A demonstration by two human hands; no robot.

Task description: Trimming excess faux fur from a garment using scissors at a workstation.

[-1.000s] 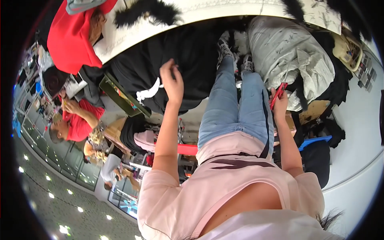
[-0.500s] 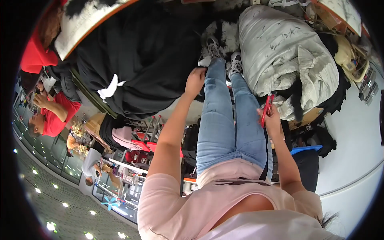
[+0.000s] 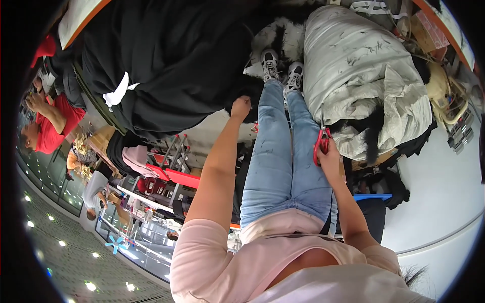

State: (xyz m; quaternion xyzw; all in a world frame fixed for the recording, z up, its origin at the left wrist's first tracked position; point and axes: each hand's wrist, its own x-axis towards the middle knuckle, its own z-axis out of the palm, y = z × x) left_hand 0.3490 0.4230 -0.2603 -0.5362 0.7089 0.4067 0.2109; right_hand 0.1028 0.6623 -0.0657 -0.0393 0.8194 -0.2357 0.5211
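My right hand (image 3: 331, 159) is wrapped round the red handles of a pair of scissors (image 3: 322, 143), in front of my right thigh. The blades point away from me, toward a large pale sack (image 3: 353, 55). To the left of my knees, my left hand (image 3: 241, 107) is closed, with black furry material (image 3: 248, 91) around its fingers; exactly how much it grips is hidden. A big heap of black cloth (image 3: 166, 65) lies beyond and left of that hand. More black fur (image 3: 373, 132) shows at the crumpled, open end of the sack.
A white scrap (image 3: 118, 92) lies on the black heap. At the left are a person in a red top (image 3: 63, 121) and one in grey (image 3: 95, 189). A red bar (image 3: 182, 178), a blue panel (image 3: 373, 197) and a white wall (image 3: 439, 192) are near me.
My left hand has shifted slightly toward me and left, and more black fur shows beside it. The scissors have moved left and now point more straight ahead. The whole view has turned a little.
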